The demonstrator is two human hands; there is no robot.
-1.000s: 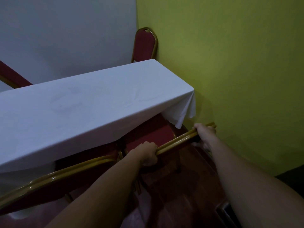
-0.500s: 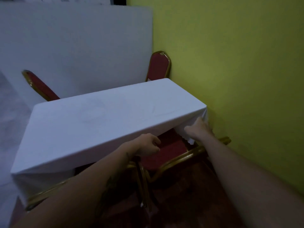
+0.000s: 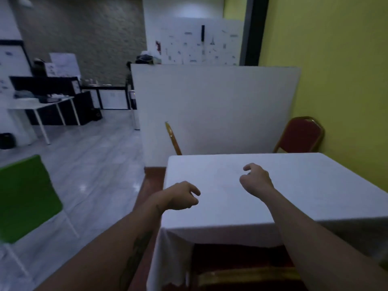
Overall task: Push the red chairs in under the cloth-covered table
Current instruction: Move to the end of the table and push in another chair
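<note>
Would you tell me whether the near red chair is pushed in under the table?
In: the chair's gold back rail sits at the cloth-covered table edge.

Dim room, bluish light. On the right, a yellow-green wall (image 3: 336, 80). In the middle, a low white partition (image 3: 216, 110), standing on its far side a white board (image 3: 199, 40) with small drawings. Far left, a grey textured wall (image 3: 84, 34), a white desk (image 3: 42, 103) and black shelves (image 3: 69, 101). Pale glossy floor tiles (image 3: 94, 164). Near left, a green chair (image 3: 25, 198) with white legs.
</note>
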